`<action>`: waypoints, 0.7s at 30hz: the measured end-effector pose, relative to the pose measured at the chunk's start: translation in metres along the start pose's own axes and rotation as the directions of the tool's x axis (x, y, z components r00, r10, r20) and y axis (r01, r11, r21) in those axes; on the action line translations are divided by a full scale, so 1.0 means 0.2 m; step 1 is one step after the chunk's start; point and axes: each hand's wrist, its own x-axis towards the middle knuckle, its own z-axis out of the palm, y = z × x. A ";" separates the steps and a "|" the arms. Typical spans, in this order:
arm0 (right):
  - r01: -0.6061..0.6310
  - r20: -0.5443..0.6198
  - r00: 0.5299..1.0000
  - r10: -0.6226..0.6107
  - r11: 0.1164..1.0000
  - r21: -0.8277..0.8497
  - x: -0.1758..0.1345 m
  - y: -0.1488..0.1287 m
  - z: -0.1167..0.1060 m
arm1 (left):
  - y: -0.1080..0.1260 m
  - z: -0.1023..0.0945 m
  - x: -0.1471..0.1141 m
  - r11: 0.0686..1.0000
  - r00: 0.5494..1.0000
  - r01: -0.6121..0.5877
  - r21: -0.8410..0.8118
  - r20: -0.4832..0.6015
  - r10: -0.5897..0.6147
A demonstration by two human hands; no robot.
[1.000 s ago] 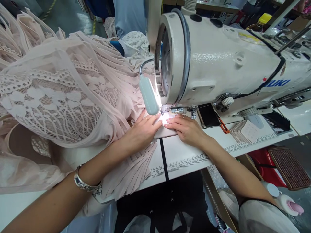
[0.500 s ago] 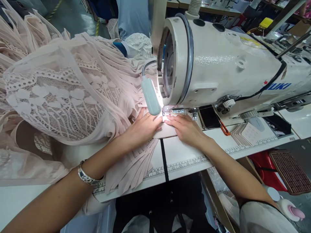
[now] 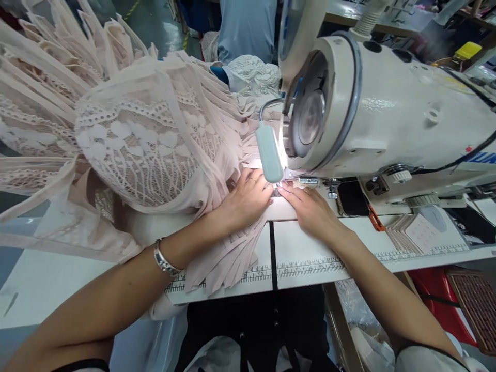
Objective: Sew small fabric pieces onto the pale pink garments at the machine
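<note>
Close to the presser foot of a white sewing machine, my left hand lies on a small piece of pale pink fabric, fingers bent and pressed down. My right hand reaches in from the other side, its fingertips together at the fabric's edge. The piece itself is mostly hidden by fingers and glare. A pale green lamp shines just above my left fingertips. Pale pink strips fan out beneath my left wrist. Left of them piles a heap of pink lace garments.
A dark phone, an orange-handled cutter and a stack of small fabric pieces lie right of my right hand. A printed ruler runs along the table's front edge. Someone in a blue garment is across the table.
The view has turned left, so the machine and table appear farther right. Both hands stay beside the needle, with my left hand's fingers slightly more bunched.
</note>
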 end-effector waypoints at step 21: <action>-0.091 -0.047 0.995 0.086 0.991 -0.102 0.05 0.03 0.01 | -0.02 -0.03 0.06 0.987 0.995 0.098 -0.127 0.031 -0.094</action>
